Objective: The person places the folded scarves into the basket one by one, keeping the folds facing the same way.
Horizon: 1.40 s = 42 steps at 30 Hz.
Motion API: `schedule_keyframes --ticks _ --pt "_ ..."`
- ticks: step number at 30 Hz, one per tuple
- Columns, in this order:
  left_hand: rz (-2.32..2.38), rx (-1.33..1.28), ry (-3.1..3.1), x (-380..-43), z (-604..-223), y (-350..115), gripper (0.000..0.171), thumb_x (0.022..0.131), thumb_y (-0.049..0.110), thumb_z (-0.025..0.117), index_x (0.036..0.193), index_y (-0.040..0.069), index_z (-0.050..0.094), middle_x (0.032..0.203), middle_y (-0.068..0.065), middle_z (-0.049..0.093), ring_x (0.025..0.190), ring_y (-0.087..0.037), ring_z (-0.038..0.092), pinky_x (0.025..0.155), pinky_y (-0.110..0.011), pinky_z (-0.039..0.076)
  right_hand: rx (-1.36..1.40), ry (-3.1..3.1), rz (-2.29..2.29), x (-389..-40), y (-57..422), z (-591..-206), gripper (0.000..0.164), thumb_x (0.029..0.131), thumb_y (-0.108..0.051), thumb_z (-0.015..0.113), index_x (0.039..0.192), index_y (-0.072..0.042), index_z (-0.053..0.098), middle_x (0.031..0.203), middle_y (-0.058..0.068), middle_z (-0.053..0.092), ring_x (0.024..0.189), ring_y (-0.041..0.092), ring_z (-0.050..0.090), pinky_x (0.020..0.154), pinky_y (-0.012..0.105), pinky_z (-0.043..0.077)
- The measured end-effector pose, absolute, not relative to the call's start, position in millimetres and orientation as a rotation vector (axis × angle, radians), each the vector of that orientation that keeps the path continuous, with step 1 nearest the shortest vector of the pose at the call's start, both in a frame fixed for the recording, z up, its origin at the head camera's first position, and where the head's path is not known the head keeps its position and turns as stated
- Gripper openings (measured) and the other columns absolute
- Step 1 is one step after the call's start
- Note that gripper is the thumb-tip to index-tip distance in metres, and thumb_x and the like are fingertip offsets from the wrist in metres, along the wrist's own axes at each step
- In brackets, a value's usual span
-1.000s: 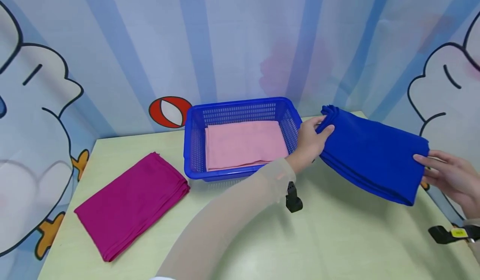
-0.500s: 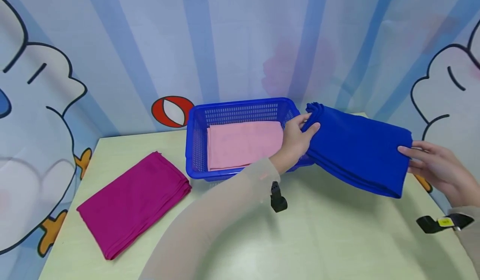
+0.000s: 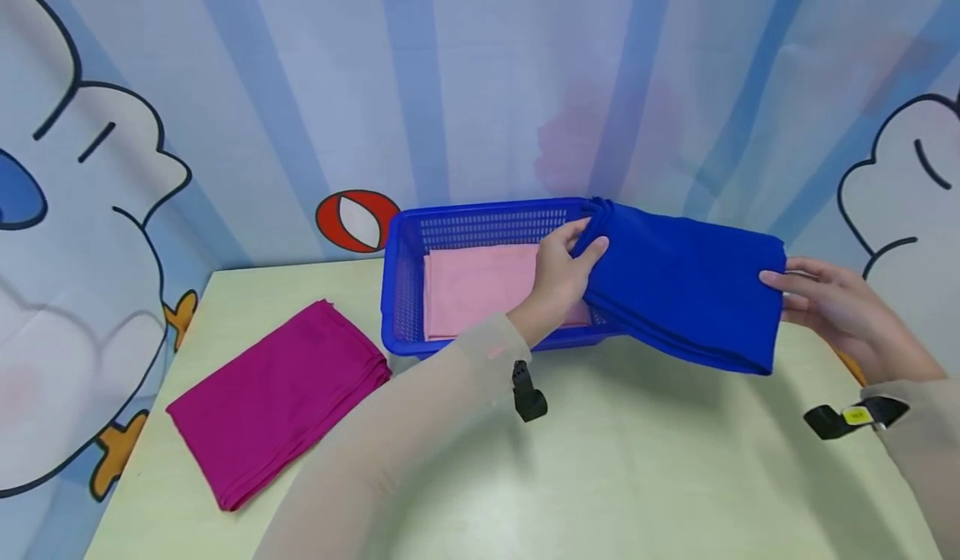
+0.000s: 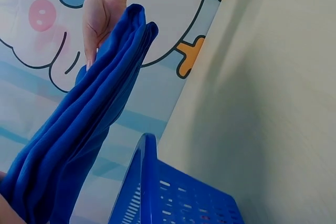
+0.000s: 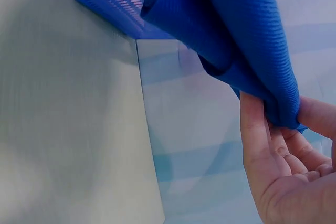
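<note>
Both hands hold a folded blue cloth up in the air, its several layers visible edge-on in the left wrist view. My left hand pinches its left end, thumb on top, above the right part of a blue plastic basket. At the other end, my right hand grips the cloth between thumb and fingers, as the right wrist view also shows. Inside the basket lies a folded pink cloth, its right part hidden behind my left hand and the blue cloth.
A folded magenta cloth lies on the pale table, left of the basket. Behind the table hangs a striped blue curtain printed with cartoon figures, close to the basket's back.
Both hands have carried the blue cloth leftward, so its left end now overlaps the right side of the basket. The pink and magenta cloths stay put while the view shifts slightly.
</note>
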State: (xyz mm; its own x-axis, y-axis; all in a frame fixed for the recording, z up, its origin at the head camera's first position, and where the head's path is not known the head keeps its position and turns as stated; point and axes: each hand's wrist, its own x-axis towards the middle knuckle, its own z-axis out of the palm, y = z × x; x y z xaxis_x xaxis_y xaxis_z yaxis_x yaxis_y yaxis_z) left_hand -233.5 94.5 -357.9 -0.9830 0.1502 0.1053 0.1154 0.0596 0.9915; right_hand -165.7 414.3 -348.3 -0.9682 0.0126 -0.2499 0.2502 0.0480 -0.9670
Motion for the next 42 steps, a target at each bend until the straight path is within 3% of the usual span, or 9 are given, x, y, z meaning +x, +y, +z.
schedule_keyframes --ticks 19,24,30,37,42 --pt "2.249 0.152 2.208 -245.3 -351.7 31.6 0.042 0.100 0.017 0.063 0.139 0.005 0.057 0.125 -0.011 0.066 0.111 -0.023 0.065 0.091 -0.035 0.055 0.154 2.050 -2.014 -218.9 353.9 -326.3 0.013 0.098 -0.016 0.065 0.108 -0.012 0.057 0.091 -0.002 0.070 0.077 0.015 0.070 0.072 0.028 0.059" --pt "2.232 0.116 2.222 -245.1 -349.3 14.6 0.046 0.101 0.022 0.061 0.143 0.008 0.053 0.135 -0.006 0.061 0.121 -0.018 0.059 0.099 -0.033 0.050 0.122 2.141 -1.894 -231.7 338.0 -319.5 0.034 0.099 -0.023 0.064 0.123 -0.009 0.044 0.094 -0.007 0.068 0.081 0.011 0.070 0.076 0.028 0.058" --pt "2.263 0.088 2.196 -244.6 -347.7 -2.2 0.048 0.101 0.019 0.060 0.145 0.006 0.049 0.132 -0.011 0.062 0.118 -0.021 0.062 0.098 -0.033 0.051 0.093 2.223 -1.763 -244.0 322.5 -317.7 0.065 0.098 -0.031 0.064 0.144 -0.003 0.029 0.098 -0.011 0.067 0.087 0.008 0.069 0.082 0.028 0.057" --pt "2.245 0.062 2.243 -244.3 -349.3 -15.4 0.047 0.101 0.022 0.061 0.145 0.008 0.051 0.136 -0.008 0.061 0.121 -0.020 0.059 0.101 -0.036 0.048 0.065 2.196 -1.789 -252.1 309.1 -316.5 0.044 0.098 -0.028 0.065 0.126 -0.004 0.042 0.093 -0.007 0.069 0.084 0.012 0.070 0.079 0.029 0.058" --pt "2.222 0.028 2.286 -244.5 -350.0 -22.8 0.049 0.101 0.024 0.061 0.146 0.009 0.050 0.139 -0.008 0.058 0.125 -0.020 0.057 0.103 -0.036 0.047 0.046 2.196 -1.779 -255.6 300.5 -313.7 0.043 0.098 -0.028 0.065 0.125 -0.005 0.042 0.093 -0.007 0.069 0.084 0.011 0.069 0.079 0.029 0.058"
